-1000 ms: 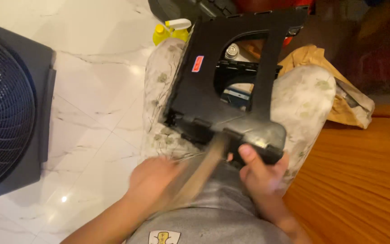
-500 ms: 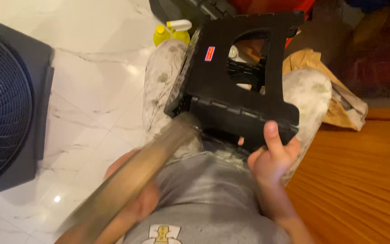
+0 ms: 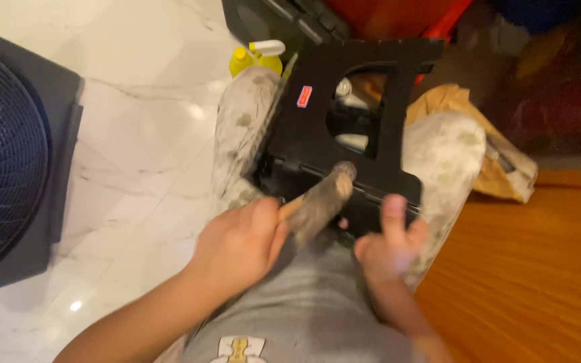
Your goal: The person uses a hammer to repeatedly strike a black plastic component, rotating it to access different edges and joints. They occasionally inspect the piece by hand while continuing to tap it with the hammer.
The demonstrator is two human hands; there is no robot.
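A black plastic folding stool (image 3: 317,128) rests tilted between my knees, with a small red sticker on its face and an oval opening near the top. My left hand (image 3: 240,242) is closed around the wooden handle of a hammer (image 3: 317,202), whose blurred head is down at the stool's lower edge. My right hand (image 3: 391,238) grips that lower edge, fingers over the black plastic. My patterned trouser legs flank the stool on both sides.
A black box fan (image 3: 8,154) stands on the white marble floor (image 3: 129,114) at the left. A yellow spray bottle (image 3: 253,57) sits beyond my left knee. Crumpled brown paper (image 3: 485,141) lies at the right, beside an orange wooden surface (image 3: 532,269).
The hammer swung up and back toward me half a second ago and has now come down onto the stool's lower edge. My right hand stayed on that edge.
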